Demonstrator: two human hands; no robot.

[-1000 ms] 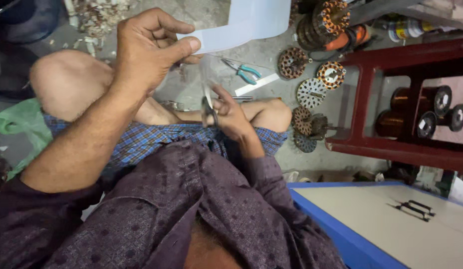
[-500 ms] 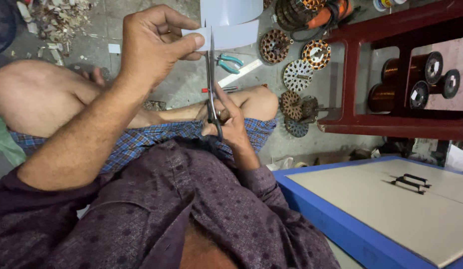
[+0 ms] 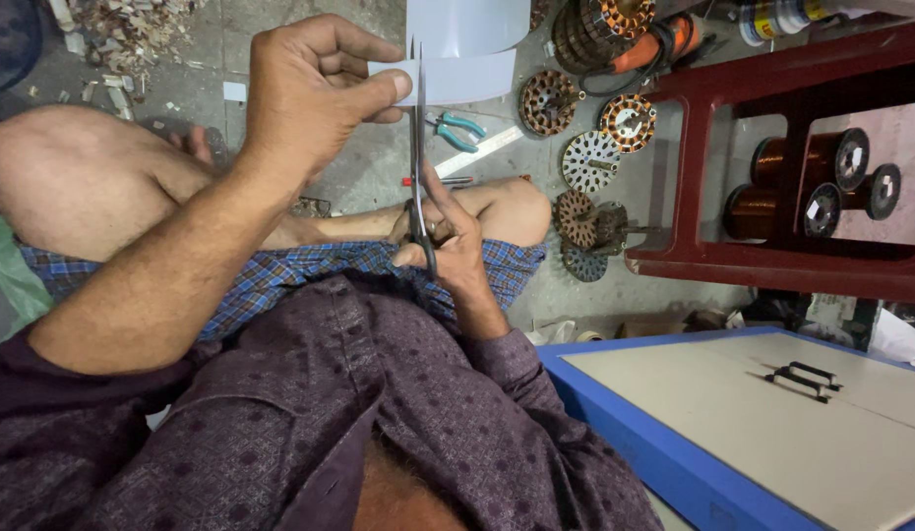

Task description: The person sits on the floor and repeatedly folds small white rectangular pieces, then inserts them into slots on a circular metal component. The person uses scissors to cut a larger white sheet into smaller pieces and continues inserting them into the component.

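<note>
A: Scissors (image 3: 416, 172), centre of frame, blades upright and biting into the lower edge of a white sheet (image 3: 467, 59) at top centre. Holder?

B: Right hand (image 3: 448, 231), closed through the handles, just above the checked cloth (image 3: 310, 270) on the lap. Left hand (image 3: 315, 93), upper middle, pinches the sheet's left strip between thumb and fingers, holding it taut.

A: Step, by your reading?

B: Mid-cut, slit only begun. Next stroke looks to need the blades opened and pushed further up the sheet while the pinch keeps it flat.

A: Surroundings?

B: Pliers (image 3: 456, 128) on the floor beyond the knees; wound stators (image 3: 585, 157) centre right; red rack (image 3: 772, 157) with copper wire spools (image 3: 822, 182) at right; blue-edged board (image 3: 753, 433) lower right
</note>
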